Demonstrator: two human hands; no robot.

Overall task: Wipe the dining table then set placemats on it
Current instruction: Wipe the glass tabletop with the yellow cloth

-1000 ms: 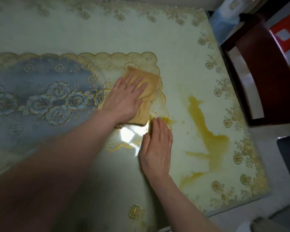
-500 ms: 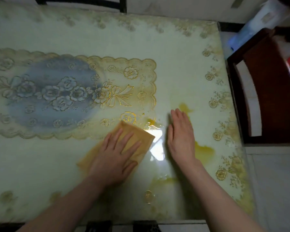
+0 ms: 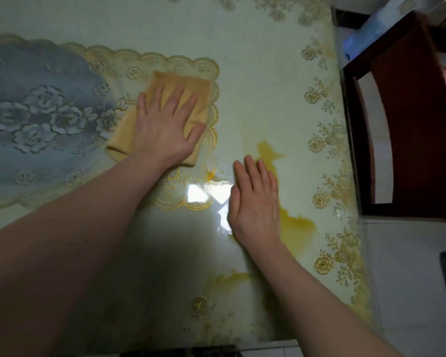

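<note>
Tan and soft, the cloth (image 3: pixel 177 99) lies flattened under the left hand (image 3: pixel 165 124), whose fingers spread straight across it and press it onto the dining table (image 3: pixel 268 73), over the scalloped end of the gold-edged floral mat (image 3: pixel 36 112). Nothing is gripped; the palm alone pins it. The right hand (image 3: pixel 255 202) rests flat and empty on the glossy top, just beside the yellow stain (image 3: pixel 296 228) (part of which it covers).

Such a cloth looks light and limp, likely to bunch if pushed from one edge, so broad pressure through its middle should steer it best. The sheen suggests the surface is slick, and the cloth should glide easily.

Half a second ago the cloth was nearer the person, below the mat's edge; it has since swept away onto the pattern. The right hand has barely shifted.
</note>
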